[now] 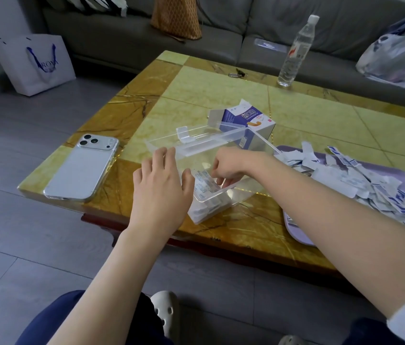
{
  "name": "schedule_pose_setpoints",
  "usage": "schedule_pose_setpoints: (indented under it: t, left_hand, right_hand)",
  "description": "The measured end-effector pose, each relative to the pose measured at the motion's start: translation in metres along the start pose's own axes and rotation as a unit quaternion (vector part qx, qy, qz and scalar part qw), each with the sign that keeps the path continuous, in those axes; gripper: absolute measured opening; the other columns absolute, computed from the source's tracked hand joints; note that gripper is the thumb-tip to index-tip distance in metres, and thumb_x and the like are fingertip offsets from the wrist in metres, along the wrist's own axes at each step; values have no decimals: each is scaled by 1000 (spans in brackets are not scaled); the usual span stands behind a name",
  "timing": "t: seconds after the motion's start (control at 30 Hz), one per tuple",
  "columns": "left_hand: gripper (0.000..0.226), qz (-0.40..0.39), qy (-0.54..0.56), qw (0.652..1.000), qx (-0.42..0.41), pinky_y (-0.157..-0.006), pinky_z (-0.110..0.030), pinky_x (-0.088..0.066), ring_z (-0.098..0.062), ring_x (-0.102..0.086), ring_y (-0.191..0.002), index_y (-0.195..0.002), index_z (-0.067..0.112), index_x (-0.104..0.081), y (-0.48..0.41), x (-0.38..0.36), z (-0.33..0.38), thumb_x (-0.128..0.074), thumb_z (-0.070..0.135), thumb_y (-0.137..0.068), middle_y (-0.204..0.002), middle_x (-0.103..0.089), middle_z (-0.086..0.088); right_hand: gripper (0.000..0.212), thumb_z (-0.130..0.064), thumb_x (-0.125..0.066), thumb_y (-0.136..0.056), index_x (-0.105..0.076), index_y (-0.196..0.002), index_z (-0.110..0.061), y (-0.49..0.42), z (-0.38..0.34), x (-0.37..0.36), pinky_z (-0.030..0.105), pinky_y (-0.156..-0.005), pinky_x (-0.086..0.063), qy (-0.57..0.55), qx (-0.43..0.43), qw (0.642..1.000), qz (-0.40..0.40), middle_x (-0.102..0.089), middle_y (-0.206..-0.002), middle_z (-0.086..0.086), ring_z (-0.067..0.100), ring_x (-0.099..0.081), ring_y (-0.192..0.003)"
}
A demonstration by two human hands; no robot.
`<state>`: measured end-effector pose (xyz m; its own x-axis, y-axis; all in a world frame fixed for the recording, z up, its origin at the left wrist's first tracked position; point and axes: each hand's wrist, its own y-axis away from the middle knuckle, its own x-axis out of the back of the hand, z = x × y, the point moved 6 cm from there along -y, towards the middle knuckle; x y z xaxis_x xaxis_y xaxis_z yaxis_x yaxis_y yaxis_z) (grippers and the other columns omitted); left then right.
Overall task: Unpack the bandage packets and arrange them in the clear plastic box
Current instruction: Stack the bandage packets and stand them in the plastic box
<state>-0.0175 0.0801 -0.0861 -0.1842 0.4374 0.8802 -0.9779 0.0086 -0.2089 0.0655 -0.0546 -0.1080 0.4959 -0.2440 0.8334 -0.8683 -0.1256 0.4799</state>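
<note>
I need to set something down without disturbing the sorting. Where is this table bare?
Bare: the far stretch between carton, keys and water bottle; the far-right area behind the tray; a strip between phone and clear box. Crowded: the box itself, left hand against it, right hand pinching packets inside.

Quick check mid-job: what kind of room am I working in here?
Most likely a home living room: a grey sofa runs behind a low, marble-patterned coffee table, and a white shopping bag stands on the floor beside it.
</note>
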Motion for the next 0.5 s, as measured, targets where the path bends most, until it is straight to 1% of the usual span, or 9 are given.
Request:
schedule_pose_setpoints:
  t: [0.07,0.13,0.2,0.23,0.27,0.3,0.4,0.43,0.5]
  left_hand:
    - [53,3,3,1000,3,-105,-36,-24,-24,-28,-132,-145,12,-24,-1,0,0,-30,34,-97,-147,-28,-5]
    - [50,5,4,1000,7,-105,-37,-23,-24,-29,-131,-144,13,-28,-2,1,0,-31,32,-97,-146,-31,-6]
    - [46,20,1,1000,7,-104,-38,-23,-24,-32,-128,-141,15,-33,-3,3,2,-33,30,-97,-141,-37,-6]
    - [43,39,2,999,0,-102,-39,-24,-24,-35,-124,-138,16,-37,-4,5,4,-35,29,-97,-137,-41,-5]
    - [39,66,7,998,-14,-101,-40,-25,-24,-39,-121,-133,17,-43,-4,9,8,-38,28,-96,-131,-46,-4]
    - [36,100,16,994,-33,-99,-40,-26,-24,-43,-116,-128,16,-48,-4,14,15,-40,26,-94,-124,-51,-4]
    - [27,187,76,971,-125,-92,-30,-27,-21,-50,-100,-109,14,-59,0,26,43,-43,18,-88,-103,-61,-1]
    - [24,196,101,961,-164,-88,-27,-28,-20,-51,-94,-104,12,-61,2,26,54,-44,14,-87,-97,-62,0]
    - [21,184,136,944,-237,-81,-26,-31,-20,-51,-87,-97,10,-63,8,21,79,-45,9,-85,-89,-62,0]
  right_hand:
    - [21,-14,-51,-94,-64,-104,0,1,0,2,38,-82,-57,16,9,1000,0,-71,-93,8,25,-70,-86]
    - [22,-16,-51,-94,-65,-103,-1,2,-1,7,37,-82,-56,33,25,999,29,-70,-98,12,26,-69,-88]
    - [29,-21,-47,-96,-65,-100,1,9,-1,20,38,-82,-53,32,58,992,110,-70,-96,13,27,-65,-87]
    - [31,-22,-44,-97,-64,-96,1,16,-1,27,36,-78,-50,15,78,984,160,-68,-91,11,26,-61,-83]
    - [30,-22,-42,-98,-62,-92,-1,26,0,33,33,-75,-46,-7,102,971,214,-63,-87,8,23,-56,-80]
    - [27,-22,-40,-99,-60,-91,-5,38,2,40,32,-74,-42,-26,127,954,271,-59,-87,6,20,-51,-83]
    - [25,-23,-39,-100,-59,-105,-10,72,17,50,23,-79,-35,-55,181,890,416,-55,-101,3,16,-45,-99]
    - [24,-21,-40,-99,-59,-107,-9,82,25,51,20,-80,-34,-61,192,869,451,-55,-102,3,15,-46,-100]
    - [21,-17,-40,-99,-56,-107,-8,100,48,51,16,-79,-32,-71,197,841,498,-55,-102,2,13,-47,-98]
